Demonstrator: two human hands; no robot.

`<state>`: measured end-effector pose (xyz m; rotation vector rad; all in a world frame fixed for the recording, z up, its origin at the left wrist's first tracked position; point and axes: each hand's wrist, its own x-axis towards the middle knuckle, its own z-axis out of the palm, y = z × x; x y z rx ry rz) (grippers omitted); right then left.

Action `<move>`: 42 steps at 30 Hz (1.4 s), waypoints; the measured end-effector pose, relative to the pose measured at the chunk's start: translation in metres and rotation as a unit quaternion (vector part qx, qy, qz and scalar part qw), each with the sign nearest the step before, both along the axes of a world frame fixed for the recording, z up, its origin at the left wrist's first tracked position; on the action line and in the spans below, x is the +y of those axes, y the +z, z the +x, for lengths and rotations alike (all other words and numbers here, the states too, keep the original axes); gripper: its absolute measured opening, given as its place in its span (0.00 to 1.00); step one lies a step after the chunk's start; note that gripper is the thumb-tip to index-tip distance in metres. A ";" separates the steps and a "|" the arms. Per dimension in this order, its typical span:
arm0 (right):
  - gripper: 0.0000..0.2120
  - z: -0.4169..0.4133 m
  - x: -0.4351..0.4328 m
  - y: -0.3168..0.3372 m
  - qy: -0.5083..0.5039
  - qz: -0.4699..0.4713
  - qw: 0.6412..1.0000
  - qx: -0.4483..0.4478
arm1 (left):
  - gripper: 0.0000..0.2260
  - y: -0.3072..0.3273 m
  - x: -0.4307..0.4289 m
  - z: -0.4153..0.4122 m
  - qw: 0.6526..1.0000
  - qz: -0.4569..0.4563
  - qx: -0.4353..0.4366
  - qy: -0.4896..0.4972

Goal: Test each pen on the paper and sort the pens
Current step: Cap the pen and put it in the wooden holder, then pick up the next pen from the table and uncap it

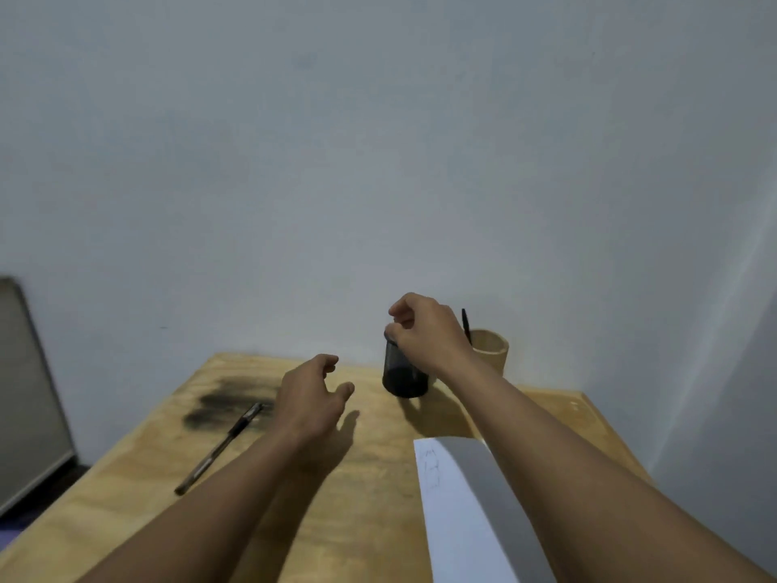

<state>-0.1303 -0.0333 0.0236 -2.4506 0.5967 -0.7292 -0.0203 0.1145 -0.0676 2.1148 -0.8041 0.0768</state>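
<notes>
Paper (pixel 458 519), white with a few faint scribbles near its far corner, lies at the near edge of the table (pixel 357 519), partly under the right forearm. It sits between the person and the right hand, presumably so that each pen can be tried without a long reach.

Right hand (pixel 424 330): raised directly over the mouth of the dark cup (pixel 403 376), knuckles up, fingers curled inward with the thumb at the rim. Whether the fingers pinch anything, or merely touch the rim, cannot be told; nothing shows between them. The pose suits either dropping a pen in or drawing one out.

Just beyond and outside this hand stands the wooden cup (pixel 492 351), upright, with one black pen (pixel 466 324) leaning in it, tip end hidden. Two cups side by side suggest two sorting bins, one per result.

Left hand (pixel 313 397): hovering above the bare wood, inward of the dark cup, fingers loosely bent and apart, holding nothing. It appears to be waiting rather than working.

Outside the left hand, near its wrist, the loose pen (pixel 223 443) lies flat and slanted on the table, its far end over a sooty smudge (pixel 227 403). Judged from its place apart from both cups, it is not yet sorted and is the likely next pick.
</notes>
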 end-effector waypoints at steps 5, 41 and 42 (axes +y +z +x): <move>0.13 0.024 0.052 -0.018 0.086 -0.046 0.992 0.080 | 0.22 -0.004 0.077 -0.002 0.994 0.068 -0.066 0.062; 0.07 -0.010 0.093 -0.059 0.046 0.012 0.999 0.013 | 0.17 0.018 0.086 -0.032 0.994 -0.090 -0.009 0.056; 0.07 -0.020 0.088 -0.054 0.036 0.037 0.999 -0.002 | 0.16 0.017 0.076 -0.038 0.997 -0.077 -0.003 0.026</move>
